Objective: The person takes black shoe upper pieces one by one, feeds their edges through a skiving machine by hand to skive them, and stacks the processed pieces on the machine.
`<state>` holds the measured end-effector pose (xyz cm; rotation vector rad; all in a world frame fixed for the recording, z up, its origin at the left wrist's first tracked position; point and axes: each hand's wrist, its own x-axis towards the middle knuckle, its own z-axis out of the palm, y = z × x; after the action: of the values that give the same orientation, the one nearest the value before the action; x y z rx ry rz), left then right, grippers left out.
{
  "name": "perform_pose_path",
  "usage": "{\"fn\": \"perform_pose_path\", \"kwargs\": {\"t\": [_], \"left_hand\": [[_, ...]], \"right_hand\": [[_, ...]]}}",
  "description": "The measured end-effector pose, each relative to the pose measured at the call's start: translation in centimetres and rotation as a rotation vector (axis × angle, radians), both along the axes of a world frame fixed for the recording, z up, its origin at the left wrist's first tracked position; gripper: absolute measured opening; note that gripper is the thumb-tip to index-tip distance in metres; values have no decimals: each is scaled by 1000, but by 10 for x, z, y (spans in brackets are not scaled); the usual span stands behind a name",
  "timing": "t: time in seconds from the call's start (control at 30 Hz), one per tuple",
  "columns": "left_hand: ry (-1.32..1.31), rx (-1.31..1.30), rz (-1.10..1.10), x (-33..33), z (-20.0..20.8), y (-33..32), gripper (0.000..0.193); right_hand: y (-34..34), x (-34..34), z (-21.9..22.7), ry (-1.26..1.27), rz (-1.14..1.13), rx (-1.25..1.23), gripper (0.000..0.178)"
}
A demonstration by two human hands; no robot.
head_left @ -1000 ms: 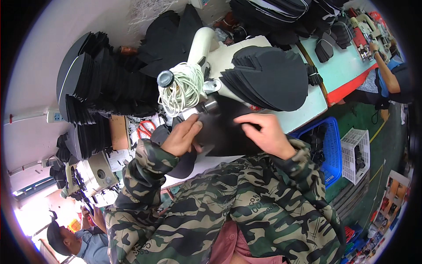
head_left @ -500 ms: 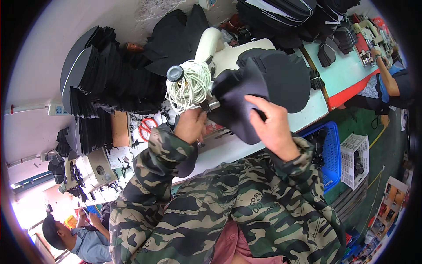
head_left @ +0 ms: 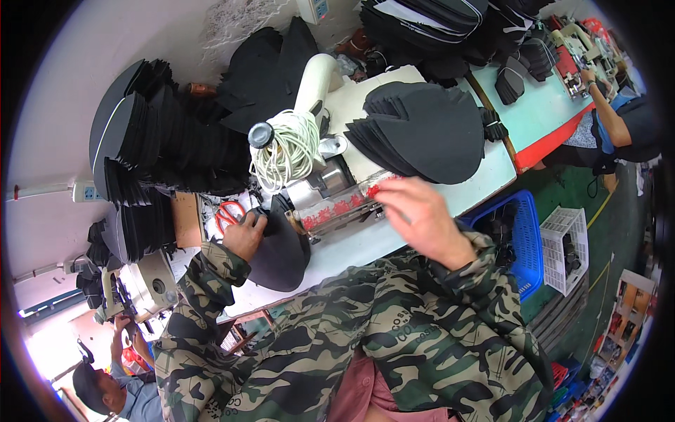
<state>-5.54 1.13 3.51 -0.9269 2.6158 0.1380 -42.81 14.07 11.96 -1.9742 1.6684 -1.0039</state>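
Observation:
My left hand (head_left: 245,238) is closed on the upper edge of a black curved sheet piece (head_left: 283,254), left of the machine at the table's front edge. The fingertips are partly hidden behind its folds. Empty, with its fingers stretched out, my right hand (head_left: 425,219) hovers over the front of the cream machine (head_left: 318,79), near its red-marked metal bed (head_left: 336,211). A coil of pale cord (head_left: 285,151) hangs on the machine's head. Behind my right hand lies a fanned stack of black cut pieces (head_left: 439,133).
Tall bundles of black pieces (head_left: 151,141) stand at the left, with red-handled scissors (head_left: 228,214) beside them. On the green floor at right are a blue basket (head_left: 531,246) and a white crate (head_left: 562,246). Two people work nearby, at lower left and far right.
The black piece has left the machine; my left hand has moved left with a black piece in it. My right hand has let go and is now empty, lower over the machine's front.

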Motion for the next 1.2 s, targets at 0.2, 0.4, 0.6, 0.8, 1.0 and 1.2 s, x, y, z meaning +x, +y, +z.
{"fn": "perform_pose_path", "kwargs": {"t": [0.2, 0.4, 0.6, 0.8, 1.0, 1.2], "left_hand": [[-201, 76, 45, -8, 9, 10, 14], [306, 800, 95, -92, 113, 14, 17], [628, 1432, 733, -86, 68, -18, 21], [575, 1494, 854, -76, 51, -42, 19], [817, 757, 91, -94, 26, -44, 23], [831, 593, 149, -130, 34, 7, 26]], "right_hand": [[7, 35, -39, -351, 447, 353, 22], [-9, 36, -35, -502, 479, 504, 26], [-8, 89, -50, -706, 86, 533, 36], [-9, 123, -56, -993, 76, 546, 44], [-20, 87, -55, -923, 43, 530, 36], [-28, 20, -35, -295, 191, 342, 26]]}}
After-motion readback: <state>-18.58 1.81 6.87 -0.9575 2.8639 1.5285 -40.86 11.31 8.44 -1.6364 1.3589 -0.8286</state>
